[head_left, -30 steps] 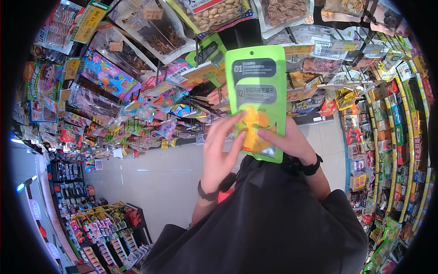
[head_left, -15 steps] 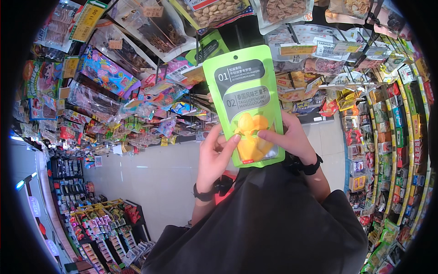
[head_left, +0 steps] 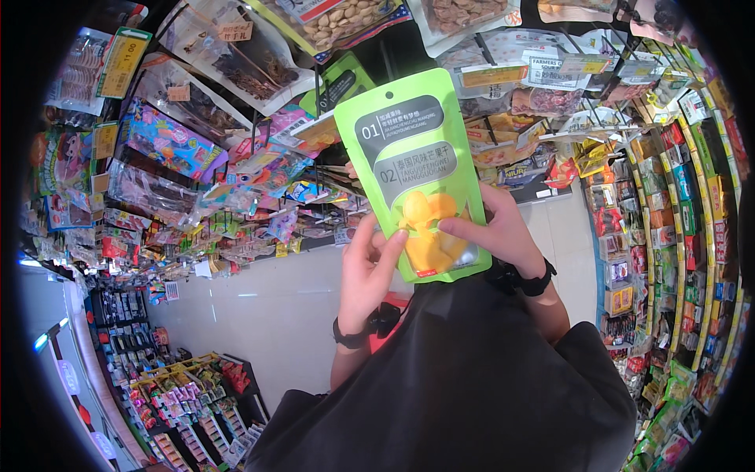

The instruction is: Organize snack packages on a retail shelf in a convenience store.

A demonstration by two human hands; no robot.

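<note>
Left hand [head_left: 368, 271] and right hand [head_left: 497, 234] both gripping a green pouch [head_left: 413, 169], thumbs on its front, top tilted left, hanging snack bags [head_left: 271, 169] beyond, pale floor [head_left: 267, 315] below

At the top we see a bag of nuts [head_left: 346, 27] with yellow border, and to its right a pouch of brown pieces [head_left: 472, 12]. On the left we find a blue and purple packet [head_left: 169, 141]. On the right, yellow-edged shelves [head_left: 706, 259] carry small packages [head_left: 620, 300]. At lower left, we notice a display stand [head_left: 250, 393] and pale floor [head_left: 275, 315].
</note>
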